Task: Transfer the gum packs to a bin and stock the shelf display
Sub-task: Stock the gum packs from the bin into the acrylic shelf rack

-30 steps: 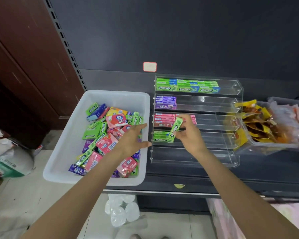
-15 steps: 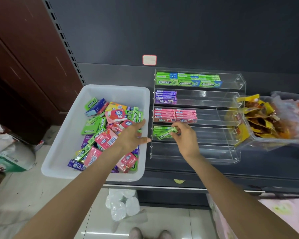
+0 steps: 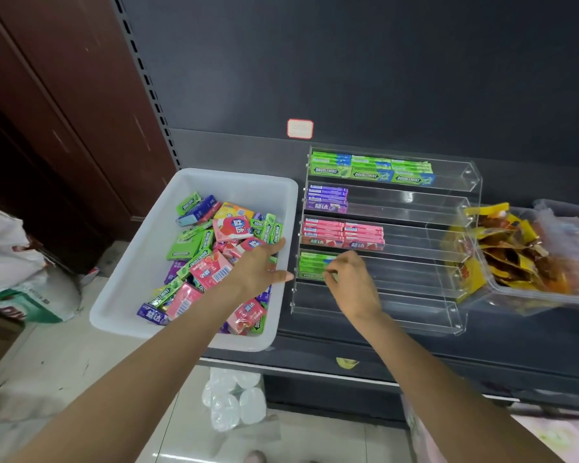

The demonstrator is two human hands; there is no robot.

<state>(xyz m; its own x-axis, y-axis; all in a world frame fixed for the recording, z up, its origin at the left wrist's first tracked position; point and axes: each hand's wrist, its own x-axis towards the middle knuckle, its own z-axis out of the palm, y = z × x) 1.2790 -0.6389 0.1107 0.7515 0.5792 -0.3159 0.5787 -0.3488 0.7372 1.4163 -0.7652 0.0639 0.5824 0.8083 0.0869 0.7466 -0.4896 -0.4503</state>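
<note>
Hands at the clear gum rack

The right hand (image 3: 350, 279) pinched a green gum pack (image 3: 315, 266) on the fourth row of the clear rack (image 3: 462, 228). The left hand (image 3: 258, 270) lay loose with straight fingers, holding nothing, over the white bin (image 3: 141, 262) just left of the rack. Mixed gum packs (image 3: 211, 248) filled the bin. Right of the rack sat a snack tub (image 3: 528, 295).

"DOUBLEMINT" reads on the green packs (image 3: 370, 175) in the display's top row, and again on green packs (image 3: 189, 243) in the bin (image 3: 141, 262). The pink packs (image 3: 233, 227) carry Chinese characters "益达". The red-edged tag (image 3: 300, 128) is unreadable.
</note>
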